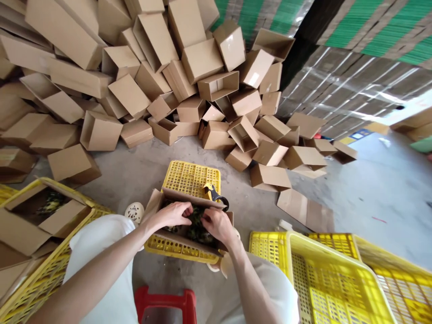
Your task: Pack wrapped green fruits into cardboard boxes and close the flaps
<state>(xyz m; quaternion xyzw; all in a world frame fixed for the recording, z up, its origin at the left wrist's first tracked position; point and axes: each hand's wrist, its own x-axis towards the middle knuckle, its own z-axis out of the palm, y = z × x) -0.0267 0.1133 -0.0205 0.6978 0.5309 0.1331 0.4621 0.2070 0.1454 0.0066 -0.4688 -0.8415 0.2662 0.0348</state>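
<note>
An open cardboard box (153, 208) stands on an upturned yellow plastic crate (192, 173) between my knees. Dark green and yellowish items (199, 230), too small to name, lie inside it. Over the box's left part is my left hand (177, 213), its thumb and fingers curved with a gap between them and nothing visible there. My right hand (218, 223) reaches in from the right side, fingers curled together at the green items; what they hold, if anything, is hidden. A yellow and black tape dispenser (212, 192) rests at the box's far edge.
Many empty cardboard boxes (131, 96) are heaped ahead. At left, a yellow crate (30, 288) carries an open box (20, 229) with similar green items. Yellow crates (337, 270) stand at right, a red stool (165, 298) below. Wrapped stacks (337, 90) rise behind.
</note>
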